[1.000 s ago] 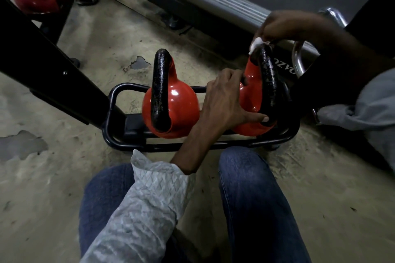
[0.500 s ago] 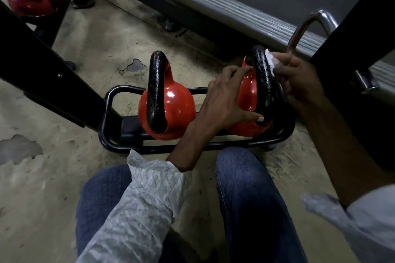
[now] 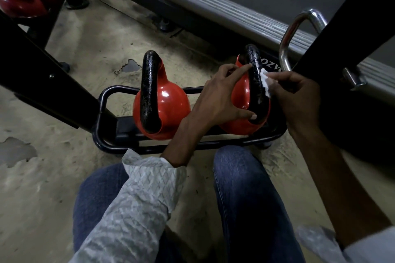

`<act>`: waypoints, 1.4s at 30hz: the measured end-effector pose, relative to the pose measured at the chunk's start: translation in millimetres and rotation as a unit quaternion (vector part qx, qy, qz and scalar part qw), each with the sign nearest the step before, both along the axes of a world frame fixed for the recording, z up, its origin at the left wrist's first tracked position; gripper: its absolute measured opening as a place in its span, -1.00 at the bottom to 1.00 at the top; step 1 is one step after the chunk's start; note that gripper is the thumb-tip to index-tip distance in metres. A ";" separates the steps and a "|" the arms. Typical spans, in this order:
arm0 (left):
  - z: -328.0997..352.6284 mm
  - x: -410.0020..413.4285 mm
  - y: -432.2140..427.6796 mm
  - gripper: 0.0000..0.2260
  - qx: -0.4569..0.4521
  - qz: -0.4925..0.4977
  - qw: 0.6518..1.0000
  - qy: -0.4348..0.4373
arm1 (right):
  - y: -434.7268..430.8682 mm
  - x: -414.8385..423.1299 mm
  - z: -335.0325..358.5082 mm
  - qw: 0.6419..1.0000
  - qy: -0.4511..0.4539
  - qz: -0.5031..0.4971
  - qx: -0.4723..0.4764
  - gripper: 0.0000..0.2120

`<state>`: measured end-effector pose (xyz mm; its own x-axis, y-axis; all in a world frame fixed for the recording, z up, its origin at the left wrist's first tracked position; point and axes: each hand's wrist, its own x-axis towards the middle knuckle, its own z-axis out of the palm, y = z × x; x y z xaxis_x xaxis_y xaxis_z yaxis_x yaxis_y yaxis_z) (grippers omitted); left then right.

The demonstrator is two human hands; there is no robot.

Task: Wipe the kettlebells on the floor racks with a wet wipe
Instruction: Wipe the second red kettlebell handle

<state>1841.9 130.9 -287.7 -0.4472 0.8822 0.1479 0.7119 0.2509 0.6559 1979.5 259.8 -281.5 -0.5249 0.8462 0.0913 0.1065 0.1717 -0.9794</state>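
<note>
Two red kettlebells with black handles sit in a low black floor rack (image 3: pixel 102 113). The left kettlebell (image 3: pixel 168 104) stands untouched. My left hand (image 3: pixel 218 100) holds the right kettlebell (image 3: pixel 241 94), with its forefinger on the upper handle and its thumb on the lower handle. My right hand (image 3: pixel 297 96) grips a crumpled white wet wipe (image 3: pixel 265 83) and presses it against the right side of that handle (image 3: pixel 255 74). The right side of this kettlebell's body is hidden behind my right hand.
A treadmill deck (image 3: pixel 235 10) runs across the back. A chrome bar (image 3: pixel 288 38) and a black upright (image 3: pixel 346 34) stand close on the right. A black slanted beam (image 3: pixel 42 79) crosses the left. More red kettlebells (image 3: pixel 23 0) sit on a rack at far left. My knees are below.
My right hand has brought the wipe from the top of the right kettlebell's handle down along its right side. My left forefinger has stretched up onto the handle.
</note>
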 end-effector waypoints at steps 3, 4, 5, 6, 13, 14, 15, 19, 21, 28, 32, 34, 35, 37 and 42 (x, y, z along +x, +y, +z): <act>-1.0 -0.8 -0.5 0.06 0.003 -0.005 1.000 -0.007 | -13.9 8.7 10.6 0.974 -0.091 0.022 0.207 -0.90; -1.4 -1.2 -1.0 0.06 0.001 -0.009 1.000 -0.010 | -17.4 7.6 13.0 0.958 -0.117 0.031 0.260 -0.91; -1.7 -1.5 -1.7 0.07 -0.004 -0.013 1.000 -0.011 | -20.6 5.9 15.0 0.946 -0.135 0.041 0.291 -0.93; -2.0 -2.0 -2.5 0.09 -0.012 -0.019 1.000 -0.011 | -23.5 4.0 17.1 0.939 -0.148 0.051 0.307 -0.94; -4.4 -3.1 -6.3 -0.02 -0.031 -0.044 0.998 -0.017 | -51.9 6.6 9.4 0.887 -0.225 0.080 0.396 -0.92; -4.6 -3.0 -6.2 -0.04 -0.031 -0.041 0.999 -0.017 | -55.5 10.0 5.9 0.889 -0.218 0.079 0.395 -0.90; -4.7 -3.1 -6.2 -0.05 -0.031 -0.036 0.999 -0.017 | -59.1 14.6 2.7 0.895 -0.202 0.077 0.390 -0.90; -4.6 -2.4 -6.0 -0.08 -0.028 -0.031 0.999 -0.020 | -66.8 38.5 -15.2 0.939 -0.143 0.028 0.311 -0.91; -3.0 -1.9 -5.6 -0.09 -0.028 -0.030 0.999 -0.021 | -66.2 44.5 -23.9 0.976 -0.102 -0.019 0.190 -0.87; -1.9 1.3 -5.5 -0.09 -0.016 -0.029 0.999 -0.041 | -61.4 42.5 -39.4 0.986 0.053 -0.095 -0.126 -0.86; -3.0 2.9 -5.2 -0.02 -0.012 -0.031 0.999 -0.039 | -52.2 39.3 -44.1 0.982 0.055 -0.088 -0.160 -0.88; -2.3 3.3 -5.0 0.01 -0.013 -0.031 0.999 -0.040 | -41.7 34.5 -41.7 0.983 0.032 -0.075 -0.162 -0.88; -1.7 3.6 -4.7 0.02 -0.013 -0.028 0.999 -0.040 | -34.9 31.3 -38.9 0.985 0.017 -0.059 -0.163 -0.89; -1.0 4.6 -4.0 0.03 -0.011 -0.022 0.999 -0.032 | -20.7 22.8 -28.8 0.983 -0.005 -0.013 -0.182 -0.91; -1.6 6.9 -3.1 0.01 0.000 -0.010 1.000 0.006 | 16.9 -4.6 -0.9 0.933 -0.075 0.169 -0.309 -0.72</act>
<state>1848.8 127.8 -289.2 -0.4268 0.8913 0.1533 0.7248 0.2357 0.6474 1974.9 276.7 -282.4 -0.7389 0.4957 -0.4564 0.2935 -0.3728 -0.8803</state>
